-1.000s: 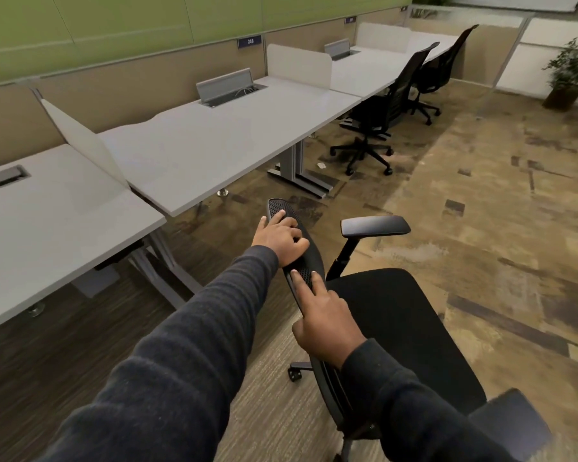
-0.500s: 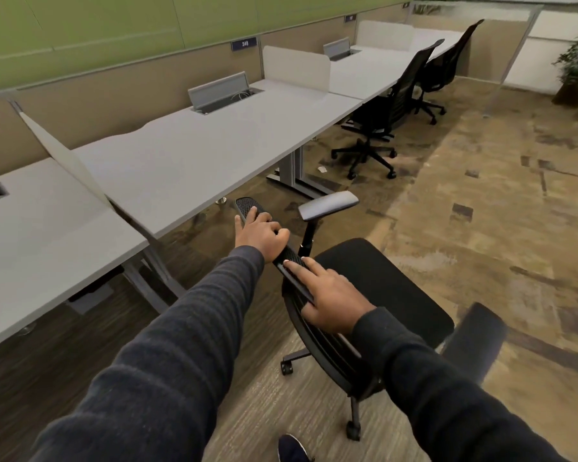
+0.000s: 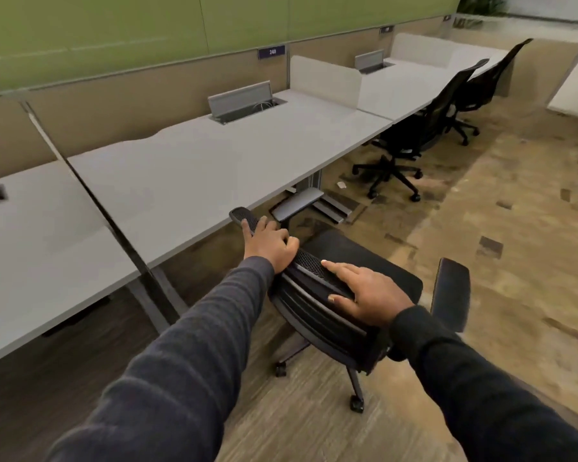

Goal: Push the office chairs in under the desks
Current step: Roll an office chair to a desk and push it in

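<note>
A black office chair (image 3: 364,261) stands in front of the middle white desk (image 3: 214,168), its seat turned toward the desk edge. My left hand (image 3: 269,243) grips the top of the mesh backrest near its far end. My right hand (image 3: 369,291) lies on the backrest top nearer to me, fingers spread over it. The chair's far armrest (image 3: 296,205) sits just under the desk edge. Its near armrest (image 3: 451,291) sticks out to the right. The wheeled base (image 3: 354,395) rests on the carpet below.
Two more black chairs (image 3: 411,141) (image 3: 481,85) sit tucked at the desks further right. Desk legs (image 3: 157,295) and a floor foot (image 3: 331,205) stand under the desks. A divider panel (image 3: 90,195) separates the left desk. Open carpet spreads to the right.
The chair has rolled toward the middle desk and turned, its far armrest now reaching the desk edge. Both hands stayed on the backrest and moved forward with it.
</note>
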Demonstrator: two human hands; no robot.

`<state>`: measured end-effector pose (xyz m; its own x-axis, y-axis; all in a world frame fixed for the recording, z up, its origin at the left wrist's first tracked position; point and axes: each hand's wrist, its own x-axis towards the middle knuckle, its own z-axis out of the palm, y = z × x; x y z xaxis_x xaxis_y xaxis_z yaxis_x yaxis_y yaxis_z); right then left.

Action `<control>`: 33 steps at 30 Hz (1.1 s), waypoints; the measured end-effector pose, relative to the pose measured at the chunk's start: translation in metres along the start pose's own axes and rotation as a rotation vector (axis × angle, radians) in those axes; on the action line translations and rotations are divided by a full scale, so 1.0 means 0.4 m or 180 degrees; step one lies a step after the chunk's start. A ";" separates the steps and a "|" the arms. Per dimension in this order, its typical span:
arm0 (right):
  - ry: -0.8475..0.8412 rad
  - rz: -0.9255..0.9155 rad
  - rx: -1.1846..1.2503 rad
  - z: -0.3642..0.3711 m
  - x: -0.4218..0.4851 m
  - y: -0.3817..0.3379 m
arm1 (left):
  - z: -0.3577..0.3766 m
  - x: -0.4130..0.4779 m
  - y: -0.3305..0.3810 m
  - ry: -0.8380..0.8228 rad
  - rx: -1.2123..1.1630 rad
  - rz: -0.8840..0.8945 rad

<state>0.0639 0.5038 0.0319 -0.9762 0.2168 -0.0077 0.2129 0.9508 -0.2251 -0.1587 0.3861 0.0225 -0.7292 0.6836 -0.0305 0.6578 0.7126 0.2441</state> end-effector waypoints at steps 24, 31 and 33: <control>0.0560 -0.0999 -0.0630 -0.127 0.465 0.462 | 0.013 0.237 0.070 0.0547 0.0360 -0.0968; 0.0440 -0.1198 -0.0645 -0.142 0.615 0.513 | 0.010 0.288 0.055 0.0639 0.0472 -0.1210; 0.0395 -0.1234 -0.0698 -0.150 0.665 0.521 | 0.001 0.308 0.038 0.0645 0.0559 -0.1197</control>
<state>-0.1489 0.7728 0.0415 -0.9760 -0.1519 0.1560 -0.1502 0.9884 0.0231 -0.2385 0.4813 0.0221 -0.9340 0.3402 0.1089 0.3497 0.9331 0.0840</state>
